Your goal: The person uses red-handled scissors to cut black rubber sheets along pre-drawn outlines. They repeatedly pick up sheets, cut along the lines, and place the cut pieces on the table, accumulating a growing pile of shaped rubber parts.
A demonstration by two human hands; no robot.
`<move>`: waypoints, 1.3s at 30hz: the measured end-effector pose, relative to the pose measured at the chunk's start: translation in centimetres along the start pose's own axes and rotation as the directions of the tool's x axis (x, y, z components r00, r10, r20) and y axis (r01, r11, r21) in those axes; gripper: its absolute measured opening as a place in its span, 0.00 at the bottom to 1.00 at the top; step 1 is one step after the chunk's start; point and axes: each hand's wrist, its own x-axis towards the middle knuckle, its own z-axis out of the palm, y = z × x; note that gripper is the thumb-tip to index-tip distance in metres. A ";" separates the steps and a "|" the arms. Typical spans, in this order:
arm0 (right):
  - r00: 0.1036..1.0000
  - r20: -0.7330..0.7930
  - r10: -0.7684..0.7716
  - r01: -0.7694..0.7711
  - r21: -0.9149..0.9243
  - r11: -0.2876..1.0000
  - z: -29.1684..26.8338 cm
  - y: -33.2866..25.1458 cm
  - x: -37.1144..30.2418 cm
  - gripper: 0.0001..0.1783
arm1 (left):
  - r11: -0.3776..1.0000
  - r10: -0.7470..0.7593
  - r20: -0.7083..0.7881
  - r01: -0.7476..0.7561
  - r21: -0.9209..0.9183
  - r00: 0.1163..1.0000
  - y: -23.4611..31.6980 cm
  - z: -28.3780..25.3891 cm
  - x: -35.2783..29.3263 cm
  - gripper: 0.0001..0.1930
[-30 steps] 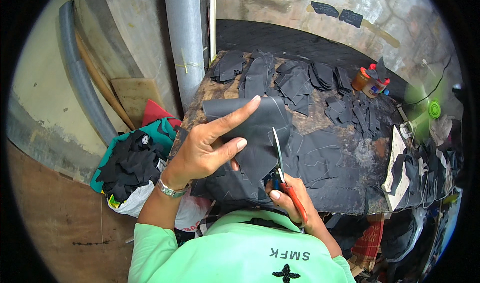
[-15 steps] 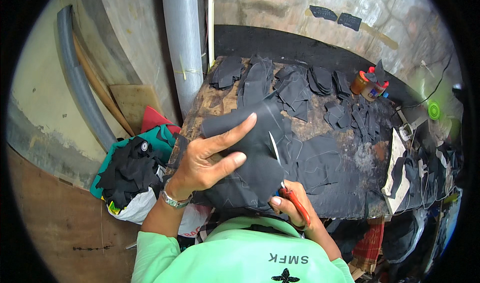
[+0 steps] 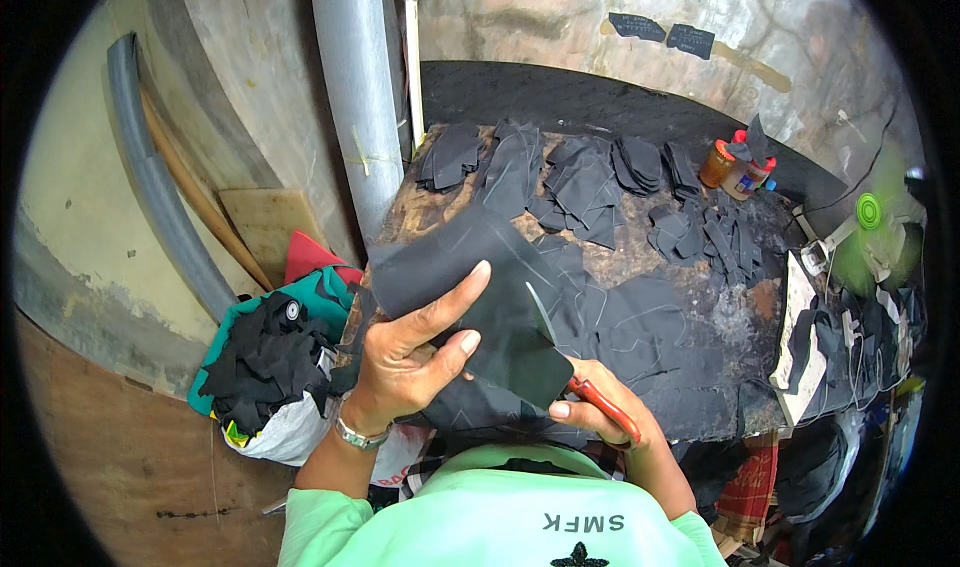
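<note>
Counter (image 3: 740, 312) far half crowded: black cut pieces (image 3: 590, 172) in piles, glue bottles (image 3: 735, 162) far right. Grey pipe (image 3: 355, 97) blocks far left. Small bare patch right of centre. Scrap bag (image 3: 265, 367) near left, beside counter.

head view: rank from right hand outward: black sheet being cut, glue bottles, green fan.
1. black sheet, beside the right hand, left of it.
2. glue bottles, table's far right.
3. green fan, right of the table, slightly beyond the bottles.

Rough stone wall (image 3: 560, 17) beyond the grip; grey pipe (image 3: 355, 97) upright to its left; worn workbench (image 3: 745, 317) underneath; brown floor (image 3: 110, 467) lower left. Daylight.
</note>
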 end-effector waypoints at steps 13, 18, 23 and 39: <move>0.992 -0.027 -0.122 0.121 -0.036 0.992 1.3 0.0 0.8 0.22 | 0.993 0.088 -0.380 -0.053 0.102 0.921 -0.8 5.0 -4.7 0.28; 0.999 -0.044 -0.029 0.031 0.034 0.999 2.4 0.2 0.6 0.22 | 0.999 0.016 -0.426 -0.030 -0.024 0.904 -1.2 6.1 -5.8 0.28; 0.995 -0.102 0.022 -0.022 -0.005 1.000 3.0 0.5 0.8 0.17 | 0.993 0.060 -0.392 -0.096 -0.073 0.918 -1.0 6.3 -5.8 0.30; 0.959 -0.283 0.014 0.048 0.211 0.976 5.0 1.6 1.5 0.18 | 0.997 -0.012 -0.423 0.041 0.059 0.906 -1.1 6.6 -6.4 0.33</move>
